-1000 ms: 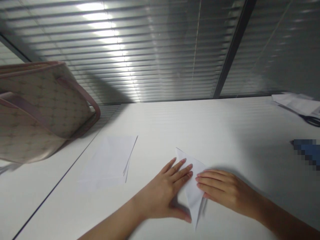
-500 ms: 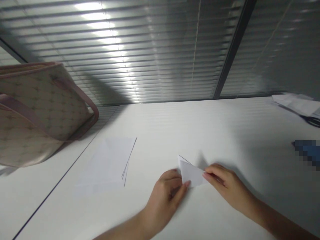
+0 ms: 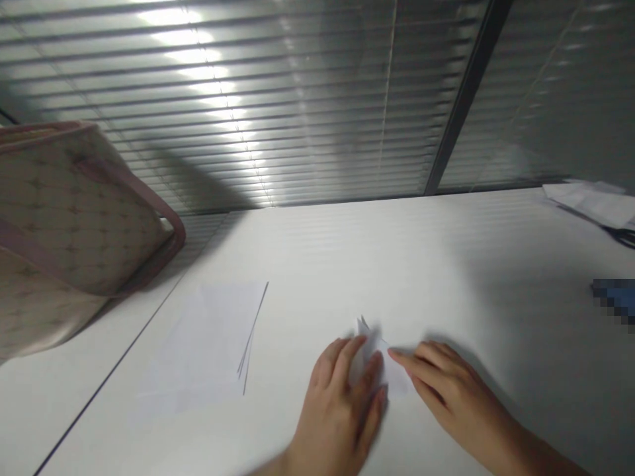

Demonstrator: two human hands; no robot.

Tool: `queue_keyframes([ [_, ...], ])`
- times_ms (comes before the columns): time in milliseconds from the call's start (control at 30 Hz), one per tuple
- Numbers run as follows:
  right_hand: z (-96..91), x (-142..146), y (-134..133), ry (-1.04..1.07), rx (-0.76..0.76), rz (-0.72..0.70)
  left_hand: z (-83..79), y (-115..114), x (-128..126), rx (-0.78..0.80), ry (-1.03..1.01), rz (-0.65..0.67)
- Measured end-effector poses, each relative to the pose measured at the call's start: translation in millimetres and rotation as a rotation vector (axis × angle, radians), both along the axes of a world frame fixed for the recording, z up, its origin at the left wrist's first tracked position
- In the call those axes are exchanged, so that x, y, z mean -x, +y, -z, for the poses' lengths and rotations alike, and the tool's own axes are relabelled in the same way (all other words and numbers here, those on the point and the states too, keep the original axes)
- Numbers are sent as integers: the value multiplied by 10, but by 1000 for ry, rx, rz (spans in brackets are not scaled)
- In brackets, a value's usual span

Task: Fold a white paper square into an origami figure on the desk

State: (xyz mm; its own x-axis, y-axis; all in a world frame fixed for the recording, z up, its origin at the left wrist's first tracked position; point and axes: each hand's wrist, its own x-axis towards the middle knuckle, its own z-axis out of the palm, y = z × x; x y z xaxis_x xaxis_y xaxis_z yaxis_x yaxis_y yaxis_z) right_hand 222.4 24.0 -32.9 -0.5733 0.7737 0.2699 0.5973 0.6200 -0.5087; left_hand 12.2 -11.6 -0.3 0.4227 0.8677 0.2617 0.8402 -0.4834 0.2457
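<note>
A small folded piece of white paper [image 3: 383, 360] lies on the white table [image 3: 317, 251], its pointed tip sticking up past my fingers. My left hand [image 3: 340, 403] covers most of it, fingers pressed over its left side and slightly blurred. From the right, my right hand [image 3: 449, 390] reaches in, fingertips at the paper's right edge. Much of the paper is hidden under my left fingers. To the left of my hands lies a small stack of white paper sheets [image 3: 203, 340].
A beige patterned tote bag with pink trim [image 3: 64, 218] stands at the left. Loose papers [image 3: 592, 203] and black-handled scissors [image 3: 620, 237] lie at the far right, above a pixelated blue object [image 3: 615, 297]. Slatted blinds [image 3: 278, 99] run along the table's far edge.
The paper now looks more compact and sits lower under my left hand. My right hand has let go of its corner and lies lower. The view has shifted, moving the bag leftward.
</note>
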Motion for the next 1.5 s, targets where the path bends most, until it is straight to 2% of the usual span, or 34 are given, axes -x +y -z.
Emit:
queue_keyframes([
  [133,31,1,-41,-40,-20,1,13,23,32,-31,179,167],
  [300,-5,4,-31,-91,-70,-25,-42,103,83,30,212,180],
  [467,-138,-34,39,-52,-92,-104,-101,134,119,78,206,213],
  [600,-234,-169,103,-68,-20,-161,-75,80,119,66,216,254],
  [700,-264,-225,98,-96,-43,-113,-31,46,110,55,210,271],
  [800,-264,-133,53,-92,-65,-18,-4,41,101,43,220,287],
  [1033,-198,220,78,-70,74,103,-23,69,113,19,188,253],
  [1167,-133,178,79,-47,9,72,-26,75,129,-44,172,251],
  [1267,-122,88,64,-31,33,9,-15,48,139,-64,154,234],
  [1400,-193,-6,85,-39,131,-101,13,-30,146,-95,166,234],
  [1500,-266,-6,89,-62,124,-72,18,-77,142,-97,192,246],
])
